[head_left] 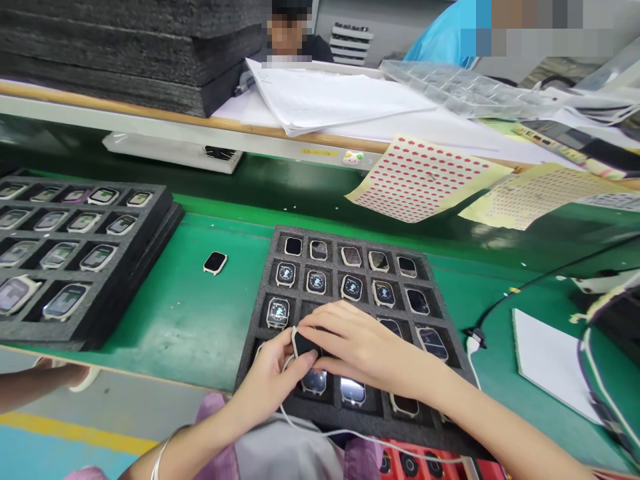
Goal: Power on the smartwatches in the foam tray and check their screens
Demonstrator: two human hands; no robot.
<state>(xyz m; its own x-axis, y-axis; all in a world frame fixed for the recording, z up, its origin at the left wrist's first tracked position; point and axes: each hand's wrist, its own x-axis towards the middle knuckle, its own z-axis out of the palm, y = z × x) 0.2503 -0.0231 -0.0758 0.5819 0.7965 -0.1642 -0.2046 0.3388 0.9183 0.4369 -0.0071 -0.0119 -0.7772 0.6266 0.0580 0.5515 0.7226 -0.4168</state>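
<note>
A smartwatch case without a strap (303, 342), its dark screen tilted, is held up over the foam tray (263, 287). My left hand (273, 370) pinches it, thumb across its front. My right hand (357, 340) closes on it from above, fingertips at its top and side. From beneath my left hand runs a white cable (340, 433); what its end touches is hidden by the fingers. Smartwatches fill many of the tray's pockets; several, such as a lit watch (278, 312), show a watch face, while others are dark. My right hand and forearm cover part of the tray.
On the green bench lies a loose watch (215, 262). Stacked foam trays of watches (150, 267) stand at left. Sticker sheets (420, 180) hang from the shelf edge. At right are a white pad (555, 363) and a cable connector (474, 339). Another person sits across.
</note>
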